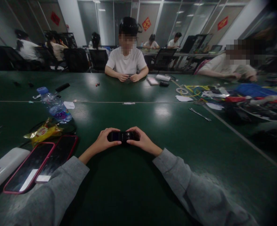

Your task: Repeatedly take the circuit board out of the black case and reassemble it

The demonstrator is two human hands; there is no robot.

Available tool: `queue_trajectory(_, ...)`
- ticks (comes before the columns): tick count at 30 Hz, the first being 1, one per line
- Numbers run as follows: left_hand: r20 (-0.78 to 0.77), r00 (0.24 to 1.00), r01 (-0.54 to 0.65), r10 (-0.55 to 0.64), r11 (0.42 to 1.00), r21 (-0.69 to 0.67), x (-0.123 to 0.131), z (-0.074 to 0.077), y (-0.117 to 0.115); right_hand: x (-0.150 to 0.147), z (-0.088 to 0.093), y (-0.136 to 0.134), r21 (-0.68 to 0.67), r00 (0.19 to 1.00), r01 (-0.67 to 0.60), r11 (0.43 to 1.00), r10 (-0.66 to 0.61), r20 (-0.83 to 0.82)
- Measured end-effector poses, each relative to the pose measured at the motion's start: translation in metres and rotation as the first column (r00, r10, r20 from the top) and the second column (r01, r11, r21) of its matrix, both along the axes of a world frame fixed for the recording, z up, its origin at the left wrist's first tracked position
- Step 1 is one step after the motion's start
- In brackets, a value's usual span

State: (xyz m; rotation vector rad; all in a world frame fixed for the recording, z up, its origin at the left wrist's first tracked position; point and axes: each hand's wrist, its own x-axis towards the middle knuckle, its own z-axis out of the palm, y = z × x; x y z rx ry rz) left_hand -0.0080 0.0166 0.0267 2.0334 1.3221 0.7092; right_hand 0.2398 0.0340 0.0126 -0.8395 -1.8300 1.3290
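Note:
A small black box-shaped device (pixel 122 137) with a dark panel and faint white markings is held sideways between both hands. My left hand (pixel 105 139) grips its left end, fingers along the far edge and thumb along the near edge. On the other end my right hand (pixel 140 140) is closed in the same way, its thumb and fingers around the device. Parts of both ends are hidden by the fingers. What kind of device it is I cannot make out. Underneath lies the green tabletop (pixel 129 188).
To the left are two red-edged phones (pixel 31 166), a white power bank (pixel 7 166), a yellow wrapper (pixel 43 133) and a tilted water bottle (pixel 55 106). A wrench (pixel 200 114) and cables (pixel 199 91) lie to the right. A person (pixel 126 61) sits opposite.

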Motion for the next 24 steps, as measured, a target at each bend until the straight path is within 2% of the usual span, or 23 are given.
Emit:
queue_trajectory(7, -0.034, 0.999, -0.008, 0.008, 1.000, -0.016, 0.0021, 0.0065, -0.0035, -0.0005, -0.0009, -0.0007, 0.009, 1.000, 0.006, 1.000, -0.006, 0.006)
queue_trajectory(13, -0.045, 0.999, 0.021, -0.020, 1.000, 0.019, 0.0015, 0.0040, -0.0009, -0.0020, -0.0076, 0.0000, 0.024, 0.999, 0.035, 0.999, -0.035, 0.018)
queue_trajectory(24, -0.077, 0.997, -0.006, 0.009, 0.999, 0.041, 0.0017, -0.0011, 0.0004, -0.0020, -0.0045, -0.0008, 0.047, 0.999, 0.029, 0.998, -0.030, 0.036)
